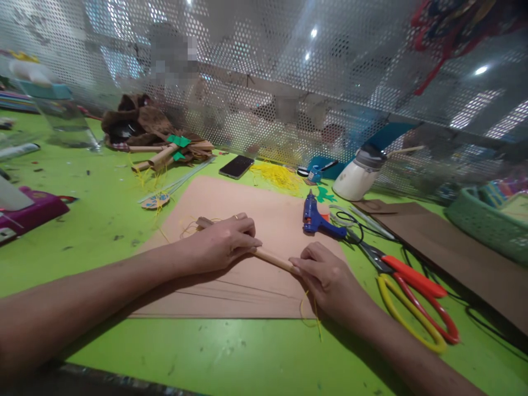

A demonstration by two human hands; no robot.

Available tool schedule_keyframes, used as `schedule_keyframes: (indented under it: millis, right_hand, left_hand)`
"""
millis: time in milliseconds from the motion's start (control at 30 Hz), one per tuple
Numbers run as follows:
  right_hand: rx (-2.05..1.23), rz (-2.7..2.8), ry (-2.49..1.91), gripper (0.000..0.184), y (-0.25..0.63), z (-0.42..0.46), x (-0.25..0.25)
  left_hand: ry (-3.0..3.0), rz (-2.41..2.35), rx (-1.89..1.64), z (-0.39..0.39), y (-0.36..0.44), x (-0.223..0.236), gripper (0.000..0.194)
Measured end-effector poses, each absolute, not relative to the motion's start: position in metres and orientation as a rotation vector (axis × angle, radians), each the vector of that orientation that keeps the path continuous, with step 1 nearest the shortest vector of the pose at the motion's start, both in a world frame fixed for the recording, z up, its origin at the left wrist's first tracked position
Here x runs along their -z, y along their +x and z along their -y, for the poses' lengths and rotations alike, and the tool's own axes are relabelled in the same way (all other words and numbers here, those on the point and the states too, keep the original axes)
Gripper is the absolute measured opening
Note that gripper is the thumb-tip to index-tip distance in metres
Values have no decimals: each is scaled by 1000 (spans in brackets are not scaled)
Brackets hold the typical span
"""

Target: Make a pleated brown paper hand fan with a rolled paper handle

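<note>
A thin wooden stick (270, 257) lies across a sheet of brown cardboard (272, 217) on the green table. My left hand (220, 242) lies over the stick's far half, fingers curled down onto it, a ring on one finger. My right hand (325, 272) pinches the stick's near end with closed fingers. A strand of yellow thread (309, 313) trails from under my right hand onto the table.
A blue glue gun (315, 218) and red and yellow scissors (412, 291) lie right of the cardboard. A phone (236, 166), yellow thread pile (278, 177), white jar (357, 176), green basket (487, 225) and perforated metal screen (264, 77) stand behind. Rolled sticks (159, 157) lie back left.
</note>
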State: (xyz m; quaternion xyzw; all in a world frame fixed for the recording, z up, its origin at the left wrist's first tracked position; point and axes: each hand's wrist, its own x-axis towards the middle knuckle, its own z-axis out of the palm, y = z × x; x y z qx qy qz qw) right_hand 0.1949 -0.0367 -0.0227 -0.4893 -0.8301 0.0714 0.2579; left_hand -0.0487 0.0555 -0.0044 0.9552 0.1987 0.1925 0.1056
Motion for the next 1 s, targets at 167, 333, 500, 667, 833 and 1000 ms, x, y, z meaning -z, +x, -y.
schedule_keyframes:
  millis: [167, 333, 500, 667, 833, 1000]
  right_hand:
    - [-164, 2264, -1314, 28, 194, 36, 25]
    - [-133, 2272, -1304, 29, 195, 36, 24]
    - [-133, 2287, -1320, 31, 196, 35, 24]
    - [-115, 2287, -1326, 30, 195, 36, 24]
    - [-91, 2305, -1325, 30, 194, 37, 23]
    - [-55, 2323, -1323, 29, 194, 36, 23]
  left_hand:
    - [2796, -613, -548, -56, -49, 6, 29]
    - [2791, -641, -525, -55, -49, 5, 30]
    - [2784, -659, -522, -55, -49, 6, 30]
    - [2783, -633, -564, -55, -50, 7, 28]
    - [2782, -613, -590, -55, -49, 7, 27]
    - [2784, -609, -574, -55, -49, 5, 29]
